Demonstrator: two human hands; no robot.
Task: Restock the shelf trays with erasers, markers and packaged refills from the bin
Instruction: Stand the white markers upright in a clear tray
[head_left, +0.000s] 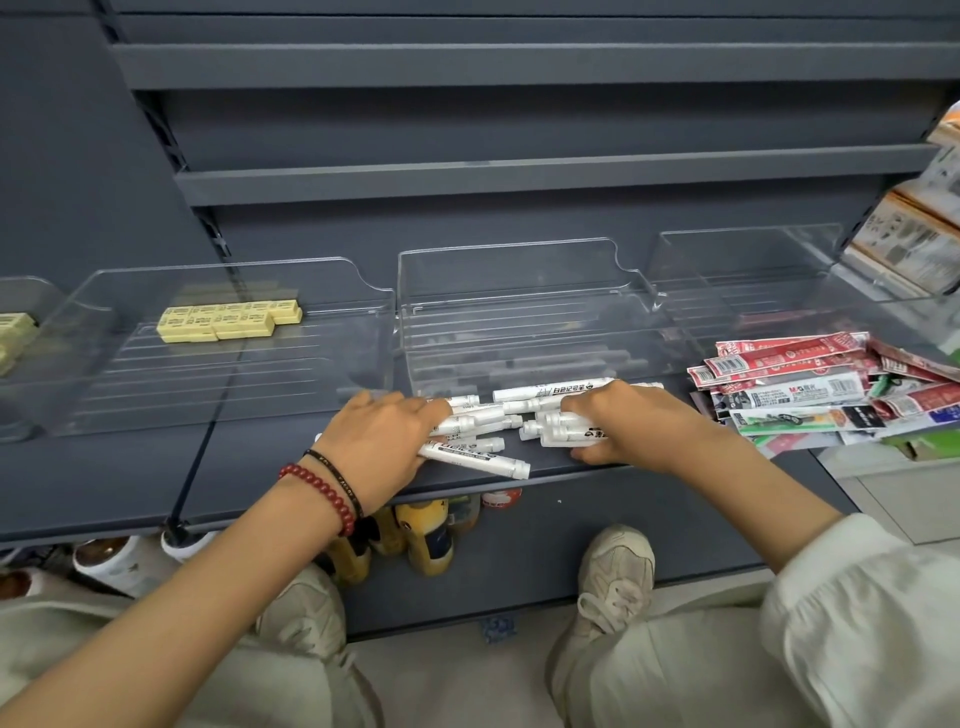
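Observation:
A pile of white markers (498, 415) lies on the grey shelf (260, 467) in front of the middle clear tray (498, 291). My left hand (384, 441) grips the left end of the pile, fingers over the top and thumb underneath. My right hand (618, 421) curls round several markers at the right end. Yellow erasers (228, 319) sit in a neat block inside the left clear tray (130, 364). Red, white and green packaged refills (795, 384) lie heaped on the shelf to the right, in front of the right clear tray (737, 270).
More erasers (15, 332) show in a tray at the far left edge. Printed packs (914, 244) hang at the upper right. Bottles and jars (426, 535) stand on the level below the shelf. My knees and shoes are close to the shelf base.

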